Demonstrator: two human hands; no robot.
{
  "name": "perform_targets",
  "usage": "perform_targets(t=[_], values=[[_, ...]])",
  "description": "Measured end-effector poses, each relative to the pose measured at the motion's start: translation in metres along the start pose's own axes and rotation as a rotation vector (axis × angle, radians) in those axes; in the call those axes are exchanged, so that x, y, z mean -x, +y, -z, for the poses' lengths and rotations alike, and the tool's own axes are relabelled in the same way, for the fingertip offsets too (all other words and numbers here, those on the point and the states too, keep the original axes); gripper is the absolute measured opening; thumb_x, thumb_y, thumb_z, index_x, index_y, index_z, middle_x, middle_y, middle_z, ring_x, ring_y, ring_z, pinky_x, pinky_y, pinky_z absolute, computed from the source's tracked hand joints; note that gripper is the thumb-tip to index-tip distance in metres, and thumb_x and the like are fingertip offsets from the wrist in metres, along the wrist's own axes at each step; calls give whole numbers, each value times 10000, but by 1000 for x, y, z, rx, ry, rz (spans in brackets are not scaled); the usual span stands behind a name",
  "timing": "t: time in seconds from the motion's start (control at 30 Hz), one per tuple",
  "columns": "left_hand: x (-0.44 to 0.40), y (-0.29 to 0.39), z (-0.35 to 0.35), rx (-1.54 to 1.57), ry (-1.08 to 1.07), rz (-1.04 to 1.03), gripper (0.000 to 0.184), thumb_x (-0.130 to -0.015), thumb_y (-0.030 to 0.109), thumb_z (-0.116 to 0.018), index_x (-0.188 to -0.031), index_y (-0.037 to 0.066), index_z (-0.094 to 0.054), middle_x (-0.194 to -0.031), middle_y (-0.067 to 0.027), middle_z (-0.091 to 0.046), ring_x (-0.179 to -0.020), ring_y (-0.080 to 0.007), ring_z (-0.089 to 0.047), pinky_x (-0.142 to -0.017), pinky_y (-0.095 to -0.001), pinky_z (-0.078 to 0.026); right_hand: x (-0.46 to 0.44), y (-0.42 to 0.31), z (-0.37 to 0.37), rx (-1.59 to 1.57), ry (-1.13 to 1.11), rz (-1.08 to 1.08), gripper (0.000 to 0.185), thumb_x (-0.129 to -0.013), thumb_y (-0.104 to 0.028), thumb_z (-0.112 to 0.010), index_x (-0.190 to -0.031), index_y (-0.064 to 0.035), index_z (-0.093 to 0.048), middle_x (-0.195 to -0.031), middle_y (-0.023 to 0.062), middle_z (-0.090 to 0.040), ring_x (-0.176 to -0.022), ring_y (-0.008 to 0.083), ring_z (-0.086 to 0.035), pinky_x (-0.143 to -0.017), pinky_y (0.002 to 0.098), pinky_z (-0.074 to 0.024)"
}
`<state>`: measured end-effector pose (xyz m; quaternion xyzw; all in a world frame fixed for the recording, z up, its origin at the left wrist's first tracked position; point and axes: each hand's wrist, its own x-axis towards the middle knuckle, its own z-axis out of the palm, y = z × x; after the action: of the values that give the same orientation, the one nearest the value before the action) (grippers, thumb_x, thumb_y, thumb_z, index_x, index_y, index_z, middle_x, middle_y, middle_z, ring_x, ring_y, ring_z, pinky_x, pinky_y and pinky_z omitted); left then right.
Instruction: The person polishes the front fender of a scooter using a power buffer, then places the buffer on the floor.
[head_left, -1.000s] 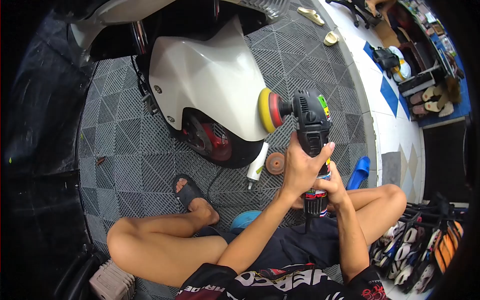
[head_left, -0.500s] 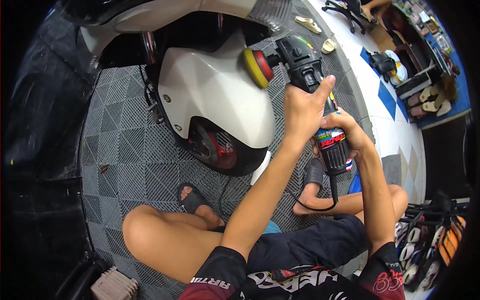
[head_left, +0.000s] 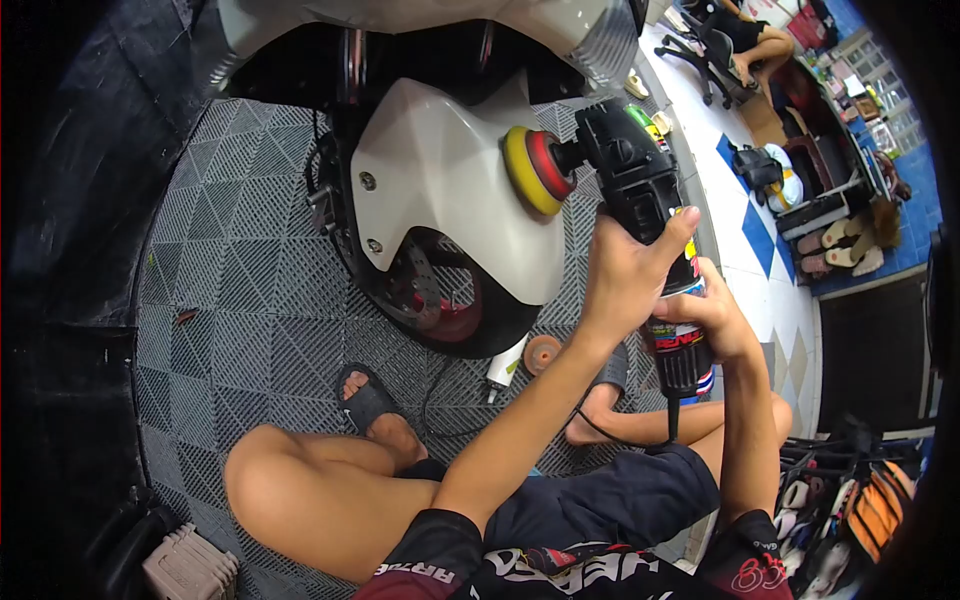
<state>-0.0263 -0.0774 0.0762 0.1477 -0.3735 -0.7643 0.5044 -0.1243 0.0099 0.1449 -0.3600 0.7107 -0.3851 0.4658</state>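
Observation:
A black power polisher (head_left: pixel 632 165) with a round yellow-and-red pad (head_left: pixel 538 170) is held in both my hands. The yellow face of the pad lies against the right side of a glossy white front fender (head_left: pixel 455 150), part of a motorbike. My left hand (head_left: pixel 630 270) is wrapped around the polisher's body behind its head, thumb along the side. Farther back, my right hand (head_left: pixel 710 310) closes around the labelled rear grip. From the rear end a black cord (head_left: pixel 673 420) runs down. Below the fender sits the dark wheel (head_left: pixel 450 300) with red parts.
On the grey grid floor mat (head_left: pixel 250 270) lie a white tube (head_left: pixel 507 370) and an orange round disc (head_left: pixel 543 354). A beige ribbed box (head_left: pixel 190 565) stands at lower left. Shoes (head_left: pixel 845 245) and an office chair (head_left: pixel 695 65) with a seated person are on the right.
Over the fender, the pad has shifted toward its lower, nearer part, with both hands still on the polisher. The view has moved slightly, and the orange disc now shows.

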Motion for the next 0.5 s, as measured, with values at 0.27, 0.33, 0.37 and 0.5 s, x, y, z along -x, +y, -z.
perform_targets(t=[0.27, 0.33, 0.37, 0.5], values=[[-7, -1, -4, -89, 126, -77, 361, -919, 250, -773, -1034, -27, -571, -863, -65, -671, -744, -117, -645, -690, -261, -536, -15, -24, 10, -282, -275, -135, 480, -726, -137, -701, -1135, 50, -534, -786, 179, -658, -596, 299, -677, -523, 399, -591], [-8, -4, 0, -146, 125, -8, 451, -907, 240, -773, -1128, -54, -512, -931, -94, -662, -804, -142, -649, -710, -275, -539, -17, -19, 10, -296, -256, -153, 494, -724, -153, -711, -1140, 57, -545, -777, 168, -665, -599, 291, -683, -537, 398, -594], [-8, -6, 2, -146, 129, -45, 439, -899, 231, -773, -1124, -50, -522, -930, -90, -663, -802, -142, -650, -712, -281, -540, -16, -15, 8, -235, -232, -112, 506, -720, -159, -721, -1144, 56, -549, -777, 160, -668, -597, 282, -682, -546, 390, -593], [9, 0, 8, -16, 117, -60, 267, -840, 169, -776, -1004, -2, -655, -882, -38, -685, -750, -124, -654, -701, -293, -537, -12, 13, 5, 183, -48, 113, 588, -678, -130, -806, -1184, 49, -564, -919, 99, -674, -801, 172, -668, -751, 310, -551]])
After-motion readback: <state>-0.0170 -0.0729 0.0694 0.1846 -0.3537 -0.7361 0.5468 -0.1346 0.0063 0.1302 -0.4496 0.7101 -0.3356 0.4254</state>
